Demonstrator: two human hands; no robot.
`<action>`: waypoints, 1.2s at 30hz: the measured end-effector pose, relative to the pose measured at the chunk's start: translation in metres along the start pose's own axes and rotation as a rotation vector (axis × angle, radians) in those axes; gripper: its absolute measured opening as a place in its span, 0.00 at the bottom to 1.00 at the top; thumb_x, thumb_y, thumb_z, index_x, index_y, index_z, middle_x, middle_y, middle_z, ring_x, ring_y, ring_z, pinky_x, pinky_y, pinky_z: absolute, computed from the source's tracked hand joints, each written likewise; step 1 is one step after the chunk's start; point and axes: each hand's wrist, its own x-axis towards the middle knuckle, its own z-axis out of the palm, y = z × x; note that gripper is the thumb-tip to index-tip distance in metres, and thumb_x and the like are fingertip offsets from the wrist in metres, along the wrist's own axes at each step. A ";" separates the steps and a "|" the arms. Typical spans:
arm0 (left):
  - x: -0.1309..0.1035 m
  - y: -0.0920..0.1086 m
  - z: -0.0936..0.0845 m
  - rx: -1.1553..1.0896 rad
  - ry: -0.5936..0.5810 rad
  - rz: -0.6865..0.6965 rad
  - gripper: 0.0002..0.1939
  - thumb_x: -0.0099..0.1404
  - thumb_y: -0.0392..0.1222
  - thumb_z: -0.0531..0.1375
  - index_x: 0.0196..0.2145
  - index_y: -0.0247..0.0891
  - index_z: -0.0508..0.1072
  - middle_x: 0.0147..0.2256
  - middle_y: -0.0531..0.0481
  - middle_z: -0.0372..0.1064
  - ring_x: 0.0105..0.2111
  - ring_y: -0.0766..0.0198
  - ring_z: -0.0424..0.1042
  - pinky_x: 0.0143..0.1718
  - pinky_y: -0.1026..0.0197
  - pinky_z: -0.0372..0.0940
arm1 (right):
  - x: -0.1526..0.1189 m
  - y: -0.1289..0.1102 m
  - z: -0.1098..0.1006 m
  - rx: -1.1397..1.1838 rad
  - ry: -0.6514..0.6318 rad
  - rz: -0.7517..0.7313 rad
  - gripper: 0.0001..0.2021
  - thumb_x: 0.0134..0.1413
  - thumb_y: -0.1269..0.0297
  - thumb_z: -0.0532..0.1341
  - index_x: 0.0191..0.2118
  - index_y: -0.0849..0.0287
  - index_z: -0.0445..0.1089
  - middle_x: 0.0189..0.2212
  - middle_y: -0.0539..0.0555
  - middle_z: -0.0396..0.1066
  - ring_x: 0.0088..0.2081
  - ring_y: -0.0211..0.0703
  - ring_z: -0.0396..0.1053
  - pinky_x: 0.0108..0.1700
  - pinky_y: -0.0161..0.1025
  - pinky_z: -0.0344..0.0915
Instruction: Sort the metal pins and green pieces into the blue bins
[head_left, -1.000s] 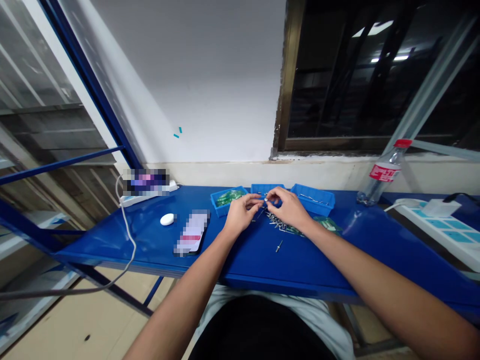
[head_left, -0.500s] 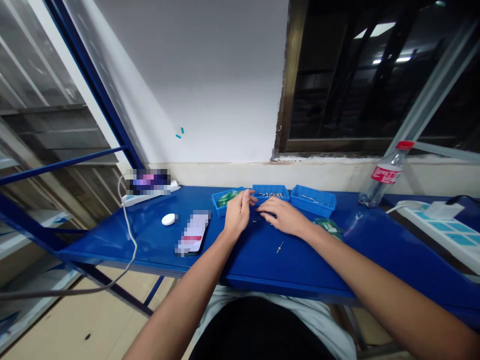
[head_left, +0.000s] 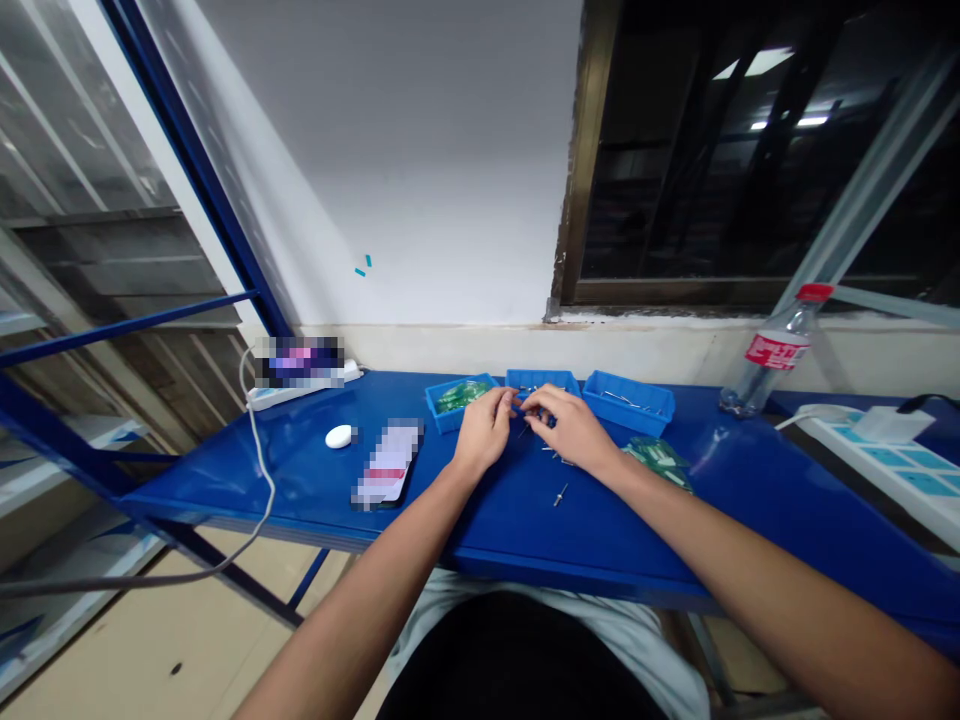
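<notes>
My left hand [head_left: 484, 428] is above the blue table, fingers closed together and pointing toward my other hand. Facing it, my right hand [head_left: 568, 424] has its thumb and fingers bent into a pinch. The fingertips nearly meet; whatever small thing they hold is too hidden to name. Several loose metal pieces like pop rivets [head_left: 561, 494] lie on the table below and beside my right hand. Behind my hands, a blue bin [head_left: 584, 384] of small metal pieces is partly covered. Left of it stands a blue bin [head_left: 433, 408] with green flat pieces.
Another blue bin [head_left: 637, 420] with thin metal pieces stands right. Green flat pieces [head_left: 660, 460] lie beside my right forearm. A phone [head_left: 388, 465] and a white oval object [head_left: 339, 437] lie left. A bottle [head_left: 776, 350] and a power strip [head_left: 885, 450] are far right.
My hands have come closer together, the left shifting slightly right. My right hand's fingers have lifted from near the tabletop and bent more. More loose metal pieces show below the right hand.
</notes>
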 end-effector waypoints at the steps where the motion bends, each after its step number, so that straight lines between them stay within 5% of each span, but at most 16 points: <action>1: 0.000 0.000 0.000 -0.009 -0.032 -0.011 0.18 0.76 0.47 0.51 0.49 0.38 0.78 0.42 0.46 0.80 0.38 0.59 0.78 0.44 0.60 0.69 | 0.000 -0.001 -0.001 0.017 0.050 0.038 0.07 0.59 0.72 0.60 0.41 0.55 0.73 0.40 0.55 0.74 0.34 0.44 0.71 0.41 0.43 0.70; 7: -0.002 -0.001 0.003 -0.198 -0.233 -0.058 0.19 0.72 0.51 0.58 0.50 0.37 0.80 0.41 0.47 0.81 0.38 0.57 0.81 0.42 0.60 0.73 | 0.000 -0.003 -0.002 0.064 0.142 0.091 0.10 0.53 0.74 0.60 0.40 0.56 0.73 0.37 0.54 0.74 0.37 0.46 0.72 0.43 0.43 0.70; 13: 0.002 -0.010 0.002 -0.212 -0.188 -0.106 0.16 0.69 0.48 0.62 0.47 0.37 0.81 0.39 0.46 0.82 0.38 0.55 0.82 0.42 0.58 0.75 | -0.002 0.007 0.003 0.181 0.134 0.207 0.08 0.58 0.69 0.61 0.43 0.57 0.73 0.41 0.56 0.76 0.39 0.44 0.75 0.44 0.43 0.74; 20: 0.002 -0.011 0.002 -0.076 -0.144 -0.058 0.08 0.63 0.39 0.66 0.41 0.39 0.83 0.39 0.48 0.82 0.38 0.56 0.81 0.44 0.58 0.75 | -0.005 0.017 0.006 0.278 0.076 0.360 0.06 0.56 0.63 0.65 0.38 0.57 0.73 0.32 0.53 0.77 0.33 0.43 0.76 0.37 0.41 0.74; 26: 0.002 -0.010 0.005 -0.138 -0.162 -0.074 0.11 0.65 0.38 0.62 0.44 0.36 0.80 0.39 0.45 0.81 0.39 0.58 0.81 0.44 0.59 0.74 | -0.006 0.011 0.007 0.260 0.065 0.287 0.08 0.52 0.68 0.64 0.40 0.57 0.71 0.32 0.51 0.73 0.31 0.40 0.71 0.33 0.37 0.71; 33: 0.001 -0.005 -0.001 -0.099 -0.232 -0.108 0.19 0.70 0.53 0.59 0.41 0.36 0.82 0.33 0.47 0.81 0.33 0.57 0.80 0.38 0.61 0.73 | -0.004 0.009 0.001 0.029 0.101 0.163 0.08 0.53 0.72 0.61 0.38 0.56 0.75 0.33 0.51 0.72 0.32 0.41 0.69 0.35 0.38 0.69; 36: 0.001 -0.008 -0.001 -0.158 -0.261 -0.104 0.16 0.69 0.50 0.61 0.46 0.37 0.82 0.38 0.47 0.82 0.37 0.56 0.81 0.40 0.60 0.74 | -0.004 0.009 0.000 0.055 0.053 0.128 0.08 0.54 0.74 0.60 0.38 0.56 0.74 0.36 0.53 0.73 0.35 0.42 0.72 0.38 0.39 0.70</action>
